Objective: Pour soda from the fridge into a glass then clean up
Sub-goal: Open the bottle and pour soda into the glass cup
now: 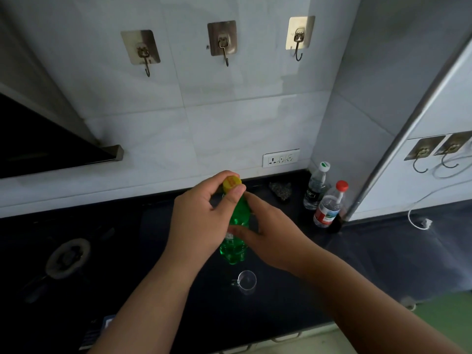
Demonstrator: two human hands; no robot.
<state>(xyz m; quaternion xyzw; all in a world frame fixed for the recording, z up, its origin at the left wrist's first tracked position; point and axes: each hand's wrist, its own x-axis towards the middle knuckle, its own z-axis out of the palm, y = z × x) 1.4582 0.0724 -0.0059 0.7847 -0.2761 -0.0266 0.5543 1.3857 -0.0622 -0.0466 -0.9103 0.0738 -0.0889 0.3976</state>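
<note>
A dark hood (51, 139) slants across the left edge of the frame, and below it, at lower left, a gas burner (67, 256) sits in a dark bench (153, 226). Three metal hooks (222, 44) hang in a row on the white tiled wall along the top.

At centre, the left hand (201, 215) reaches in from the lower left, its thumb and fingers curled round a yellow cap (232, 182) and pinching it. The cap is on top of a green soda bottle (233, 251), which stands upright at the middle of the frame. It is not clear whether its base touches the bench. The right hand (265, 233) comes in from the lower right and grips the bottle round its middle.

Just below the bottle, a clear glass (246, 281) with a small handle stands on the bench.

Right of centre, a white socket (281, 157) is set low in the wall, with a grey scourer (281, 191) on the bench beneath it. Further right, in the corner, stand two clear bottles, one with a white cap (318, 186) and one with a red cap (329, 205). A metal pipe (408, 118) runs diagonally up the right side, and a white cable (419, 223) lies at the far right.
</note>
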